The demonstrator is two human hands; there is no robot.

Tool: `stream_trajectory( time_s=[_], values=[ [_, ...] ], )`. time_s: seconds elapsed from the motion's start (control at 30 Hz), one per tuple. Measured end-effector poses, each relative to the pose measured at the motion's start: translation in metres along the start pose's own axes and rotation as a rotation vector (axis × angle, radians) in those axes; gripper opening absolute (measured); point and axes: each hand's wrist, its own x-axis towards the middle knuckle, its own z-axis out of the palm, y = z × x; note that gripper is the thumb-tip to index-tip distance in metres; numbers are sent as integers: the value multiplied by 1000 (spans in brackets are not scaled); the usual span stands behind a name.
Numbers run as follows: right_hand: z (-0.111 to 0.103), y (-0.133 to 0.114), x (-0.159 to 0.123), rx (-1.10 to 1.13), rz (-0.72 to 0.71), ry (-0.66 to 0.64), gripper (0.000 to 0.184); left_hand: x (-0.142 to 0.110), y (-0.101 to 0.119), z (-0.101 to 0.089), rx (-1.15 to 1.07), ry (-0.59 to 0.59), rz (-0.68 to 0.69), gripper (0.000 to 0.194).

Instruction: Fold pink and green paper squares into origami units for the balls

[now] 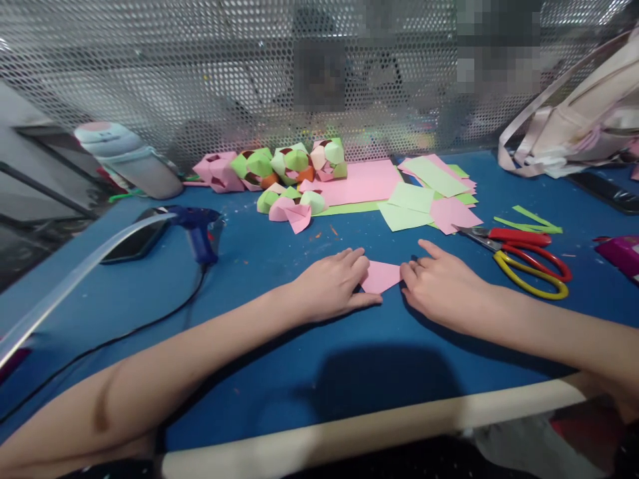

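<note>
A small folded piece of pink paper (381,276) lies flat on the blue table between my hands. My left hand (333,285) rests over its left end, fingers stretched out and thumb spread apart below. At the paper's right tip, my right hand (438,285) has its fingers curled in and pressed on the corner, with one finger lifted away. Its fingertips partly hide that corner. Scissors (519,256) with red and yellow handles lie to the right of my right hand.
Folded paper balls (292,163) and loose petal-like pieces (294,206) sit at the back. Pink and green sheets (419,199) lie right of them. A blue glue gun (200,229) with its cord (144,326) stands left. A perforated metal screen (239,80) rises behind the table.
</note>
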Motion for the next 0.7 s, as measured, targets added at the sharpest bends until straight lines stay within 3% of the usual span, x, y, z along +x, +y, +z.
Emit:
stream_trajectory(
  time_s=[0.13,0.33,0.47,0.6,0.7],
  values=[
    [6,12,5,88,63,122,22,1,-2,-6,-74,12,28,63],
    [11,32,17,288,168,227,29,3,-3,-6,-182,98,-76,32],
    [21,33,21,463,247,321,31,5,-5,1,-306,194,-97,17],
    [28,26,24,672,347,436,49,8,-4,2,-405,363,-284,19],
    [31,23,28,959,452,423,63,9,-3,-1,-544,414,-388,16]
  ],
)
